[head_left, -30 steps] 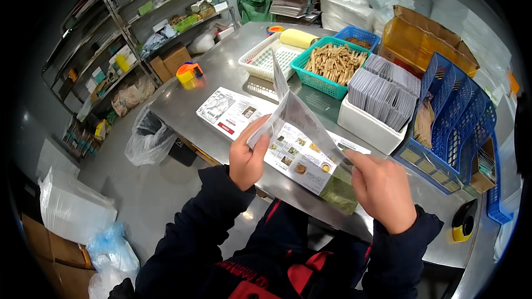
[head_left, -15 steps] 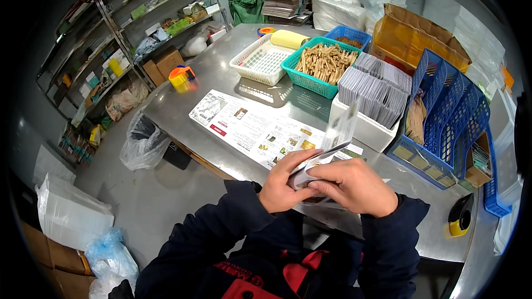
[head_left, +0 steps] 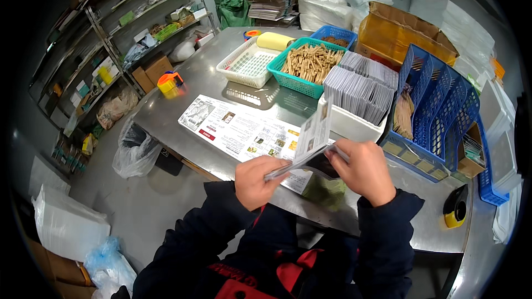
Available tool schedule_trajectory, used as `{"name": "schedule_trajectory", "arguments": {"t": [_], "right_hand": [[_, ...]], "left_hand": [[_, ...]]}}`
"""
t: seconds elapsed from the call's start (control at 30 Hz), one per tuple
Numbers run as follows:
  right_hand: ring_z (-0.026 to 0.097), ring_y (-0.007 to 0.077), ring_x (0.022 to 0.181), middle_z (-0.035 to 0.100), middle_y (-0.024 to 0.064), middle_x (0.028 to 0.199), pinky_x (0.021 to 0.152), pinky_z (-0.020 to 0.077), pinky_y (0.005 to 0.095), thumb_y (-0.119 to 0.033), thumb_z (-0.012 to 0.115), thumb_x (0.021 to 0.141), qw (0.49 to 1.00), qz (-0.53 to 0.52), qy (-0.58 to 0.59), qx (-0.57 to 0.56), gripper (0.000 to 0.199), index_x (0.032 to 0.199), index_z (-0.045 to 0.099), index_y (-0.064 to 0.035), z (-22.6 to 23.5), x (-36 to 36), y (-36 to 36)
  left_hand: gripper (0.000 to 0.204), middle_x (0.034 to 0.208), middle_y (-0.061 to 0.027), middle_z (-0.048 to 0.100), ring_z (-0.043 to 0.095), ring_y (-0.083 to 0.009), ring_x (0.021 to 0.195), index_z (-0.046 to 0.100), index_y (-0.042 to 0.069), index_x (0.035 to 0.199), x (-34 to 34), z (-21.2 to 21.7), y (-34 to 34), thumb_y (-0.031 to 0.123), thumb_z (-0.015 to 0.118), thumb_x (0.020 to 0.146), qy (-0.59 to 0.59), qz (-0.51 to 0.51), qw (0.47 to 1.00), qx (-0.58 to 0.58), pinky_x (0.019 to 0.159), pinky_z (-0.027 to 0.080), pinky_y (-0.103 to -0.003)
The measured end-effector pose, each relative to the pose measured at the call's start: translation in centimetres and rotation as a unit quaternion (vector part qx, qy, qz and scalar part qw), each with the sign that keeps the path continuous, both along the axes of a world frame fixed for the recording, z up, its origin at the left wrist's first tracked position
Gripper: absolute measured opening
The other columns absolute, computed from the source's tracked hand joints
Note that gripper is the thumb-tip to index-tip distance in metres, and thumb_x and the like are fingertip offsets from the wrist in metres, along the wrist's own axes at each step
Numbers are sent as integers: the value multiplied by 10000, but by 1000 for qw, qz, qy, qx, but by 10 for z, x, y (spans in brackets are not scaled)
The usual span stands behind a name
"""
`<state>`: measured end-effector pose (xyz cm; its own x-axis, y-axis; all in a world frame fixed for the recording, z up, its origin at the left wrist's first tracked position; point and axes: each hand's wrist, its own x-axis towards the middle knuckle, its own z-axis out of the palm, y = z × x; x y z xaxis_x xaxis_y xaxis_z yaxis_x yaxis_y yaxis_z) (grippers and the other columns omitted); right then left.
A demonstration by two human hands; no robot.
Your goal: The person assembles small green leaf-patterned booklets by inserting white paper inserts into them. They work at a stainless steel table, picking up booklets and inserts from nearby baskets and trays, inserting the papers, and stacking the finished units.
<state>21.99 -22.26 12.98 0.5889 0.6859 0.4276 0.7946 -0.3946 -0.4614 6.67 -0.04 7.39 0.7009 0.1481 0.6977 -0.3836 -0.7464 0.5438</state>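
Both hands fold a leaflet [head_left: 310,141] over the near table [head_left: 183,99] edge.

Left hand [head_left: 256,180] fingers clamp the leaflet's lower fold; right hand [head_left: 363,169] fingers pinch its near end, one flap standing upright. Flat sheet [head_left: 238,130] lies just behind the leaflet. White box [head_left: 360,99] of leaflets beyond it, teal basket [head_left: 307,66] farther back.

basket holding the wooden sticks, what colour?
Teal green mesh plastic basket, clearest in the head view, beside the white basket.
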Motion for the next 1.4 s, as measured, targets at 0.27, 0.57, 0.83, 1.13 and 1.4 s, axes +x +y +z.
{"name": "schedule_trajectory", "arguments": {"t": [0.27, 0.57, 0.83, 1.13, 1.4], "right_hand": [[680, 450, 632, 688, 203, 689, 586, 531, 535, -205, 719, 1023, 993, -3, 21, 119, 199, 911, 731, -42, -12, -22, 19], [703, 490, 708, 716, 245, 753, 621, 522, 475, -190, 657, 1090, 952, 12, 221, 212, 201, 1091, 694, 8, -19, -32, 27], [781, 372, 867, 787, 215, 992, 693, 581, 403, -67, 739, 1006, 966, -27, 170, 194, 210, 1213, 718, -36, -46, -16, 13], [814, 311, 1000, 828, 101, 1108, 800, 657, 384, 100, 712, 809, 962, 115, -130, 213, 369, 1135, 760, -65, -51, 0, -4], [794, 333, 938, 813, 138, 1111, 790, 636, 364, 71, 712, 848, 947, 252, 58, 192, 311, 1144, 757, -12, -49, -19, -15]], "left_hand": [[547, 1267, -119, 724, 701, -325, 1106, 786, 78, 1331, 11, -17, -21, 21, 828, 788, -89, 27, 990, 109, 957, 563, -428], [618, 1445, -162, 614, 581, -391, 1306, 763, 100, 1363, 17, -48, -39, 52, 845, 753, -79, 52, 990, 107, 1136, 475, -546], [457, 1526, -165, 621, 599, -342, 1350, 777, 86, 1274, 19, -62, -26, 168, 866, 834, 46, -57, 975, 210, 1128, 493, -510], [402, 1099, -72, 783, 748, -201, 958, 741, 82, 1211, -72, 16, 29, 289, 855, 885, -176, -214, 896, 346, 812, 566, -310], [574, 969, -101, 775, 761, -308, 935, 760, 97, 1278, 17, 30, 26, 404, 915, 817, 125, -117, 943, 285, 859, 585, -423]]}}
